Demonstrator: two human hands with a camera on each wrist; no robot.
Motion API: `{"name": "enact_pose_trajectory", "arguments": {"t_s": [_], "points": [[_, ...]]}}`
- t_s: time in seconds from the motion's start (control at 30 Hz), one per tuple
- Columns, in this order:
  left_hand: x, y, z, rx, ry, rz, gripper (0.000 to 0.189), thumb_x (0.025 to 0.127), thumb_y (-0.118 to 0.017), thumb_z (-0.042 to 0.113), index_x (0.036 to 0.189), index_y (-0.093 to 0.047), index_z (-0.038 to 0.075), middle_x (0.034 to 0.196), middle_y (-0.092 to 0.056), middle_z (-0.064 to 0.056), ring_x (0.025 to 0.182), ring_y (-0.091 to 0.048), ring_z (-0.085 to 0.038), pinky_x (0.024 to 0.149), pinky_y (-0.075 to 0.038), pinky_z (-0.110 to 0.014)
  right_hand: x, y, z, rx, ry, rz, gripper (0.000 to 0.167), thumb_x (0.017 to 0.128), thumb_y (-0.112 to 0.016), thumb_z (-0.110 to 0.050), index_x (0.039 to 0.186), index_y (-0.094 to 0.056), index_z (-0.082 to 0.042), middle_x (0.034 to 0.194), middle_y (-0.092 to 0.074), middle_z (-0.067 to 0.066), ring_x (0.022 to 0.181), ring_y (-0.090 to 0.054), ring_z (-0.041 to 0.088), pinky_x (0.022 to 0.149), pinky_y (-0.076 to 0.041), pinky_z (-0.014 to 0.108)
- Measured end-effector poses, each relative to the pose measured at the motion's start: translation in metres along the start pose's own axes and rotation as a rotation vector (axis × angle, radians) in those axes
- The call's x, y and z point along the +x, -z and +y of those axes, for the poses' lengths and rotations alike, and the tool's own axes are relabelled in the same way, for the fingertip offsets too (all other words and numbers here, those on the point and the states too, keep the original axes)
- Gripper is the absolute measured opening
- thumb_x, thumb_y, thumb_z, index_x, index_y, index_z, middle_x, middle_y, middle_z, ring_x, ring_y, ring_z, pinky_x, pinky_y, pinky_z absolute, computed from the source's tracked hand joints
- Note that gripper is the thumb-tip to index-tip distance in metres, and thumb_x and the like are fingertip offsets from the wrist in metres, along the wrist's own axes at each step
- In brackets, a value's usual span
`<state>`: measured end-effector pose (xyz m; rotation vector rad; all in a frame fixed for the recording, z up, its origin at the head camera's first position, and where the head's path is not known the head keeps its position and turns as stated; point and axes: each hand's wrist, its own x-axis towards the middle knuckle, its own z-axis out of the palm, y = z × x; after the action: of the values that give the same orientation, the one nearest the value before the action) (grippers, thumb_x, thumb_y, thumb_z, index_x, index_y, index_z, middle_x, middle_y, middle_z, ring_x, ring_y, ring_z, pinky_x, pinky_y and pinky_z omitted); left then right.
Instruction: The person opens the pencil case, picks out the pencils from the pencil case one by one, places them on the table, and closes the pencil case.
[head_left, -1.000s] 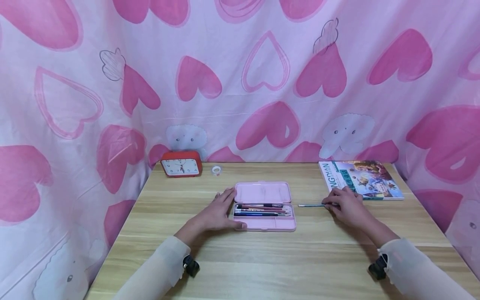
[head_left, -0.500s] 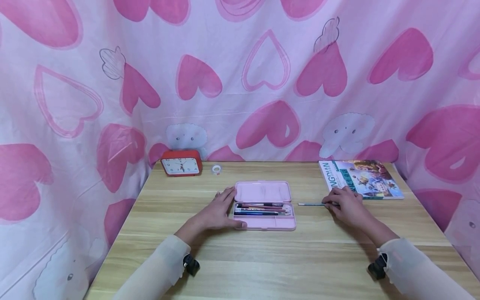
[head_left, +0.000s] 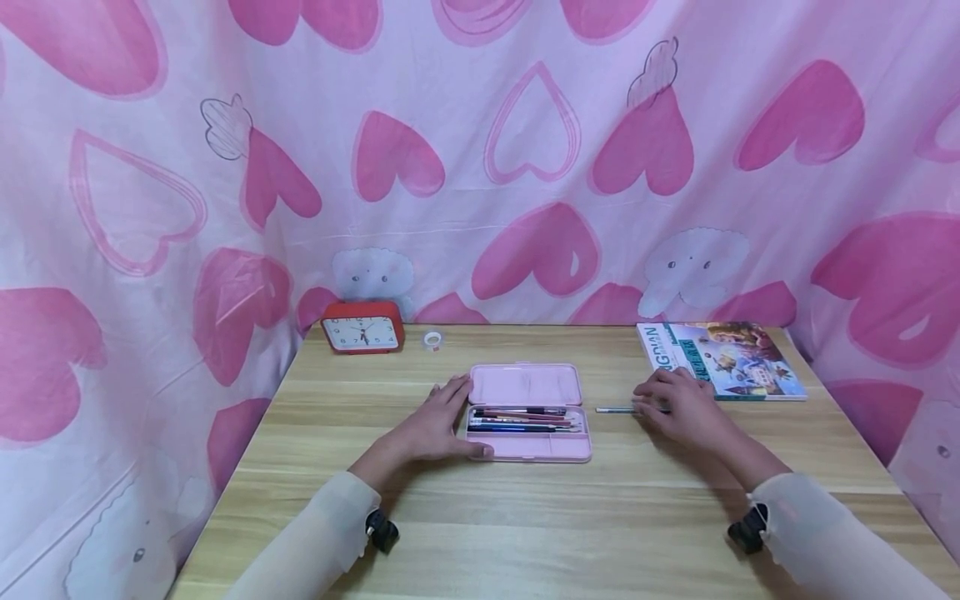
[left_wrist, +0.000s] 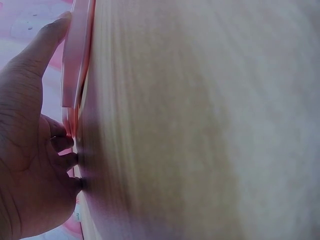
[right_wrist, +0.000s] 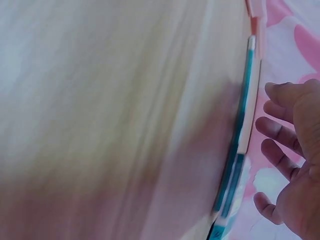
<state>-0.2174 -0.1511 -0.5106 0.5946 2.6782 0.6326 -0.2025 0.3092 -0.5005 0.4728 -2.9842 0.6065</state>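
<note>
A pink pencil case (head_left: 570, 446) lies with its lid (head_left: 527, 385) folded back, and several pencils and pens (head_left: 521, 421) fill its rear compartment. My left hand (head_left: 431, 429) spans its left side, thumb at the front corner and fingers extended beside the lid. In the left wrist view the thumb touches the case wall (left_wrist: 77, 55). To the case's right, a teal pencil (head_left: 613, 410) lies on the table, pale end toward the case. My right hand (head_left: 684, 407) hovers over its other end. The right wrist view shows loose, parted fingers (right_wrist: 280, 132) apart from the pencil (right_wrist: 245, 95).
A book (head_left: 750, 358) with a colourful cover lies at the back right, close behind the right hand. At the back left stands a red alarm clock (head_left: 363, 329), with a small tape roll (head_left: 432, 339) beside it. A heart-patterned curtain (head_left: 532, 242) borders the wooden table (head_left: 525, 533).
My right hand has let go of the pencil, lifted a little and shifted left along it. The pencil lies where it was. The left hand and the case have not moved.
</note>
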Motion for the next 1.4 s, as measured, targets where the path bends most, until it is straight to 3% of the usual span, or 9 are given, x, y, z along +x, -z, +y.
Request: {"name": "enact_pose_trajectory", "arguments": {"t_s": [0.13,0.33,0.77,1.07,1.23,1.4], "points": [[0.000,0.000,0.000,0.001,0.002,0.003,0.139,0.076,-0.078,0.088,0.180,-0.015,0.020,0.189,-0.011,-0.003,0.175,-0.011,-0.034,0.143,-0.010,-0.057,0.007,0.001,-0.017,0.020,0.036,-0.001,0.026,0.101,-0.082,-0.024,0.125,-0.082,-0.013,0.126,-0.074,0.010,0.119,-0.057,0.035,0.099,-0.037,0.072],[0.000,-0.001,-0.001,0.006,0.001,0.003,0.139,0.077,-0.078,0.088,0.180,-0.015,0.019,0.189,-0.012,-0.003,0.175,-0.012,-0.034,0.143,-0.011,-0.057,0.021,-0.004,-0.046,0.030,0.054,-0.010,0.028,0.101,-0.082,-0.027,0.126,-0.082,-0.015,0.127,-0.074,0.009,0.126,-0.057,0.038,0.107,-0.035,0.079],[0.000,-0.001,-0.002,0.000,-0.015,0.007,0.138,0.078,-0.078,0.087,0.179,-0.014,0.018,0.189,-0.012,-0.005,0.175,-0.013,-0.034,0.143,-0.010,-0.057,0.043,-0.022,-0.103,0.040,0.153,-0.057,0.029,0.102,-0.082,-0.031,0.129,-0.082,-0.020,0.126,-0.075,0.001,0.120,-0.058,0.027,0.114,-0.036,0.075],[0.000,-0.001,-0.002,0.008,-0.007,-0.003,0.138,0.078,-0.077,0.088,0.180,-0.014,0.019,0.189,-0.011,-0.004,0.175,-0.012,-0.035,0.143,-0.011,-0.057,0.051,-0.040,-0.128,0.050,0.252,-0.092,0.028,0.101,-0.083,-0.030,0.127,-0.083,-0.020,0.119,-0.073,-0.003,0.117,-0.057,0.024,0.115,-0.037,0.075],[0.000,-0.001,-0.003,0.013,-0.005,-0.009,0.138,0.078,-0.075,0.089,0.180,-0.013,0.020,0.189,-0.010,-0.003,0.175,-0.010,-0.033,0.143,-0.009,-0.055,0.054,-0.048,-0.137,0.029,0.264,-0.141,0.026,0.102,-0.082,-0.032,0.127,-0.083,-0.023,0.117,-0.071,-0.005,0.113,-0.055,0.020,0.116,-0.038,0.074],[0.001,-0.001,-0.003,0.004,-0.011,-0.001,0.138,0.078,-0.076,0.089,0.180,-0.013,0.020,0.189,-0.011,-0.002,0.176,-0.010,-0.032,0.143,-0.009,-0.055,0.055,-0.057,-0.140,-0.018,0.276,-0.128,0.022,0.103,-0.081,-0.029,0.124,-0.083,-0.024,0.112,-0.069,-0.006,0.108,-0.053,0.018,0.112,-0.041,0.072]]}}
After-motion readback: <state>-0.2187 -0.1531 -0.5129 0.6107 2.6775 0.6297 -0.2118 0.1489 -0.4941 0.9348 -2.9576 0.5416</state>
